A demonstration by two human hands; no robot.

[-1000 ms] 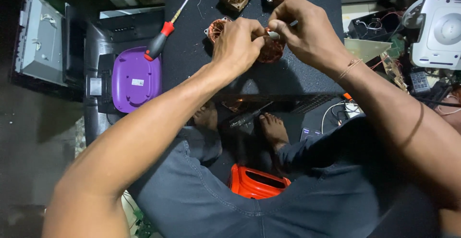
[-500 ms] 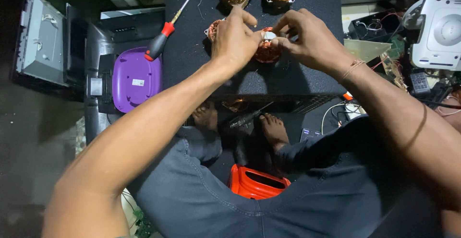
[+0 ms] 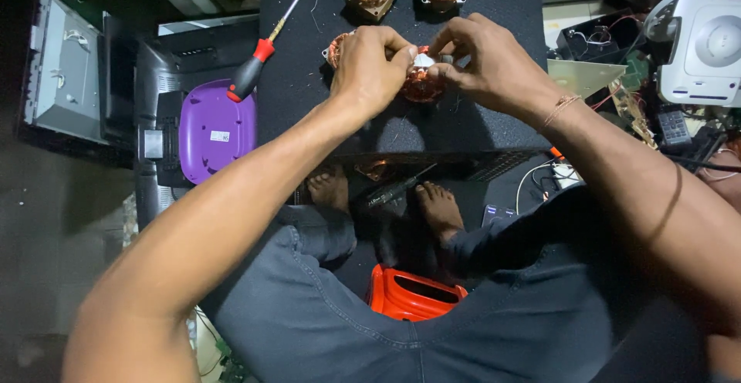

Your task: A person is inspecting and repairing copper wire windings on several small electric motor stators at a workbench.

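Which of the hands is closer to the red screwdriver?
Left. The left hand grips the copper coil just right of the screwdriver; the right hand is farther right, across the coil.

Single head cam, straight down, close over black worktop [image 3: 478,113].

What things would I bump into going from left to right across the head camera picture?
Grey metal box → purple lid → red-handled screwdriver → left hand → copper coil → right hand → white machine.
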